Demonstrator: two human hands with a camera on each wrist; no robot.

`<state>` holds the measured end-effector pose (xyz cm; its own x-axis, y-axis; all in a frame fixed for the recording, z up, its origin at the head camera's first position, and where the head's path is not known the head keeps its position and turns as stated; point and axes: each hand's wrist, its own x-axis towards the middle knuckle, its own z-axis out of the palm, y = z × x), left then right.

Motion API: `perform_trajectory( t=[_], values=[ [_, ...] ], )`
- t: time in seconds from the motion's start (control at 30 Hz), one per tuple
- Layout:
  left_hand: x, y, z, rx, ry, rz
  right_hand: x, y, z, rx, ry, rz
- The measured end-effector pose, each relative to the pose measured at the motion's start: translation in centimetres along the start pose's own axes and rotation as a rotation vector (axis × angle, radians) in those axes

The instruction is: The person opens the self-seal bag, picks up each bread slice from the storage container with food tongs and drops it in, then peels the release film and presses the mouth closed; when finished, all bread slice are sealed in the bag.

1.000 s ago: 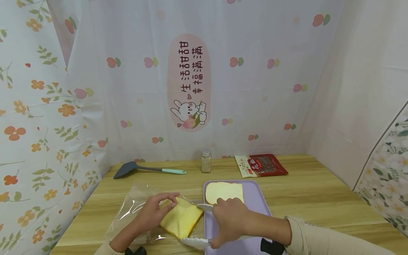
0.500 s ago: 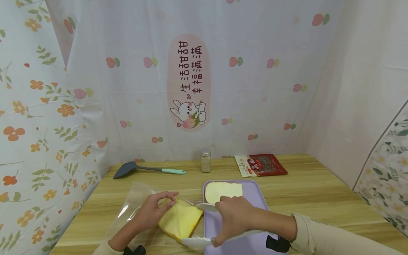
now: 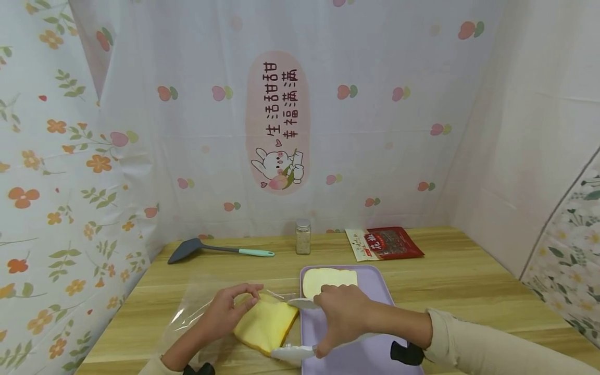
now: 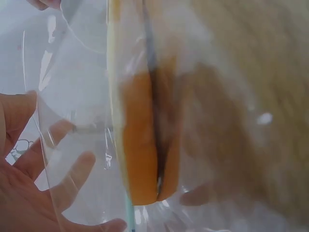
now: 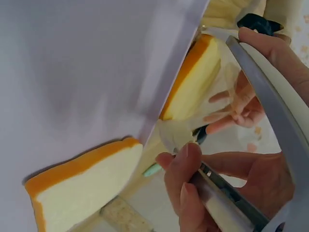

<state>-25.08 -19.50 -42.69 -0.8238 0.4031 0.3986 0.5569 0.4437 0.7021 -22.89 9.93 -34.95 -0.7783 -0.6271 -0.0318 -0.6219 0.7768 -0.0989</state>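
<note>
My left hand [image 3: 225, 312] pinches the film of a clear plastic bag [image 4: 82, 92] near its mouth, beside a yellow bread slice [image 3: 267, 325] with brown crust. Part of this slice is under the film, and the left wrist view shows two crusts close together. My right hand [image 3: 344, 317] grips a pair of tongs [image 3: 292, 352] with pale scalloped tips. These tips stand spread at the slice's right side, one at the far corner and one at the near corner. Another bread slice [image 3: 329, 282] lies on the purple tray [image 3: 375, 297], partly behind my right hand.
At the back left lies a dark turner [image 3: 211, 247] with a mint handle. A glass seasoning jar [image 3: 303, 237] stands at the back centre. To its right is a red and white spice packet [image 3: 384, 243]. Patterned curtains [image 3: 211, 130] surround the wooden table [image 3: 450, 281].
The near tip of the tongs has shifted slightly right and up, along with a small movement of my right hand. My left hand and the bread slices stay almost still.
</note>
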Motion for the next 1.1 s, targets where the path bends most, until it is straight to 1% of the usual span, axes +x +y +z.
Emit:
perform_trajectory(
  t=[0.03,0.1,0.17,0.23,0.27,0.33,0.37,0.43,0.57,0.63,0.7,0.83,0.97,1.03,1.1],
  values=[
    [0.0,-0.1,0.0,0.011,0.003,0.005,0.0,0.2,-0.1,0.029,0.014,-0.007],
    [0.1,-0.1,-0.1,0.021,0.008,0.008,0.2,0.6,-0.3,0.084,0.067,-0.02],
    [0.2,-0.2,-0.1,0.041,0.015,0.007,0.6,1.2,-0.5,0.147,0.075,-0.02],
    [0.2,-0.3,0.0,0.049,0.018,0.01,0.9,1.7,-0.5,0.224,0.047,0.0],
    [0.2,-0.3,0.1,0.043,0.015,0.007,0.9,2.0,-0.5,0.252,0.02,0.02],
    [0.3,-0.5,0.2,0.048,0.015,0.012,0.9,2.5,-0.4,0.296,-0.059,0.055],
    [0.3,-0.5,0.2,0.045,0.018,0.014,0.9,2.7,-0.3,0.318,-0.084,0.059],
    [0.2,-0.5,0.3,0.05,0.033,0.02,0.9,3.0,-0.1,0.347,-0.107,0.046],
    [0.1,-0.5,0.3,0.047,0.092,0.016,1.5,3.6,-0.7,0.384,-0.14,-0.028],
    [0.0,-0.5,0.3,0.044,0.117,0.014,1.9,3.7,-1.3,0.382,-0.183,-0.032],
    [-0.1,-0.6,0.4,0.053,0.126,0.011,2.2,3.7,-1.9,0.355,-0.237,-0.02],
    [0.0,-0.5,0.3,0.079,0.11,0.004,3.0,3.4,-3.2,0.274,-0.325,0.012],
    [0.1,-0.2,0.2,0.12,0.076,0.025,3.6,2.5,-3.9,0.212,-0.364,0.048],
    [0.2,-0.1,0.1,0.145,0.063,0.034,3.8,2.0,-4.0,0.162,-0.378,0.058],
    [0.2,0.0,0.0,0.147,0.051,0.035,3.9,1.7,-4.0,0.117,-0.385,0.064]
  ],
)
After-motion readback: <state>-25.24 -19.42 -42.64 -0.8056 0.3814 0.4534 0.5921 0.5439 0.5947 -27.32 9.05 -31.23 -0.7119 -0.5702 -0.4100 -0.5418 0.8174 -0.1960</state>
